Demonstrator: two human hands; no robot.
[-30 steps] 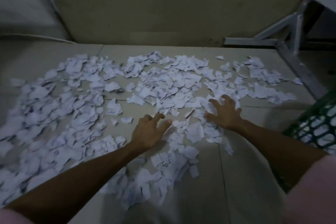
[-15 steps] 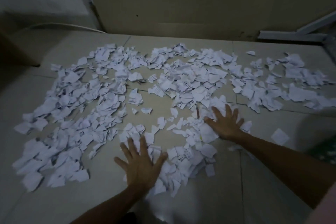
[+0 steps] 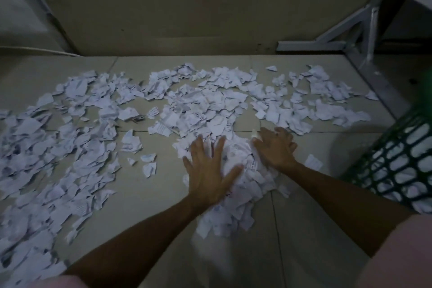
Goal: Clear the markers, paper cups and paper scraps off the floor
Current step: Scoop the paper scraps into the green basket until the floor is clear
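A: Hundreds of torn white paper scraps (image 3: 88, 138) lie across the pale tiled floor (image 3: 163, 229), and the green lattice plastic basket (image 3: 397, 161) waits at the right.

B: Left hand (image 3: 208, 170) lies flat, fingers splayed wide; right hand (image 3: 275, 149) lies flat too, fingers closer together, a small heap (image 3: 243, 170) between them. Best to press low, close palms inward and scoop from underneath, I'd say.

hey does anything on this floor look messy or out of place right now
Yes. Torn paper scraps lie strewn across the tiled floor, thickest at the left. The left hand and right hand press a heap between them, beside a green basket holding more paper.
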